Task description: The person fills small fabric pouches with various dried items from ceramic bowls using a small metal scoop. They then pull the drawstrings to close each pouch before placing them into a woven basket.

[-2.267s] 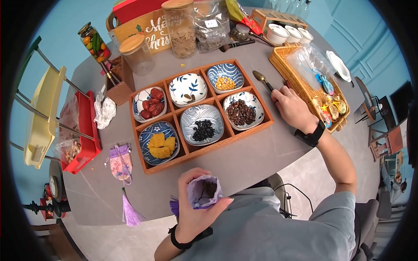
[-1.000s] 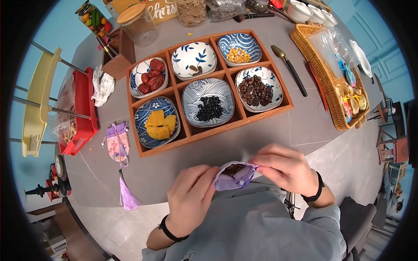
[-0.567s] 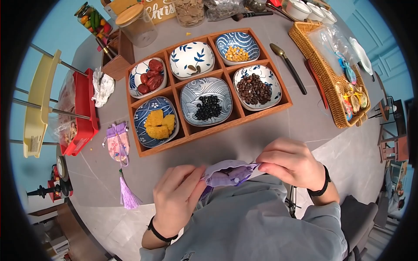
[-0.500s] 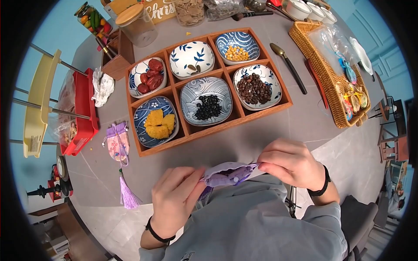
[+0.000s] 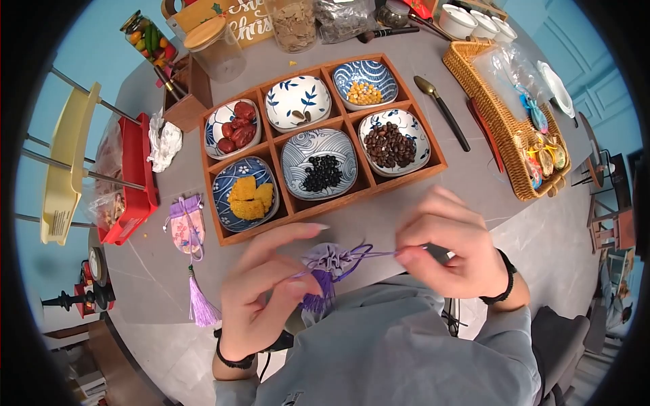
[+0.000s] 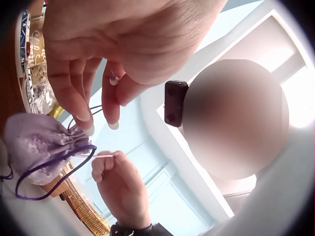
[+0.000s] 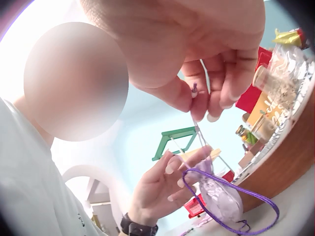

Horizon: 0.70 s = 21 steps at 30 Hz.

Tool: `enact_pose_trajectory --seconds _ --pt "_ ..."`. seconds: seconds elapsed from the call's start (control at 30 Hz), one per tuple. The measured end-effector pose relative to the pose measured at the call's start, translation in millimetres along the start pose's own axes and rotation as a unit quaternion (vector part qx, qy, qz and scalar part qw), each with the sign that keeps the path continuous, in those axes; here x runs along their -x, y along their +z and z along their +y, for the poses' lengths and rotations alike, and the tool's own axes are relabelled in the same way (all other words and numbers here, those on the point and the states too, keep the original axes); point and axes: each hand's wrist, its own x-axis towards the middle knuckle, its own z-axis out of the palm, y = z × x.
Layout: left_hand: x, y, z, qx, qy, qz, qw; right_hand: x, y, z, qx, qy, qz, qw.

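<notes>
Pouch of pale purple, rounded fabric [image 5: 328, 258], mouth cinched into pleats, purple thread tassel [image 5: 319, 292] beside it, is between the hands; left hand [image 5: 265, 287] and right hand [image 5: 450, 252] pinch thin drawstrings [image 5: 376, 255], fingertips closed.

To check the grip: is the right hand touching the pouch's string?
Touching: in the right wrist view, the right hand pinches the string between thumb and finger.
</notes>
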Motion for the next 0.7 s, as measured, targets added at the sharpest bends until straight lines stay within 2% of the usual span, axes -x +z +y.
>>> enact_pose_trajectory --seconds 0.07,0.2,0.3,0.37,0.47,0.5,0.6,0.7 --pt "-11 5 6 0.040 -0.018 -0.063 0.997 -16 7 -8 0.020 -0.040 0.019 0.999" --pt "-23 10 7 0.091 -0.050 -0.162 0.981 -28 17 -14 -0.012 -0.069 0.030 0.997" --pt "-27 13 14 0.124 -0.086 -0.153 0.977 -25 6 -9 -0.030 -0.031 0.015 0.999" --pt "-28 19 14 0.163 -0.054 -0.125 0.977 -17 -3 4 -0.041 0.000 -0.014 0.999" --pt "-28 26 13 0.199 -0.034 -0.094 0.975 4 -3 4 -0.116 0.096 -0.030 0.988" --pt "-28 28 13 0.207 -0.032 -0.087 0.974 9 -1 8 -0.091 0.068 -0.054 0.992" --pt "-31 34 12 0.222 -0.017 -0.100 0.970 21 8 1 -0.075 0.098 -0.040 0.992" --pt "-34 41 11 0.236 -0.002 -0.128 0.963 31 22 5 -0.032 0.074 0.013 0.997"
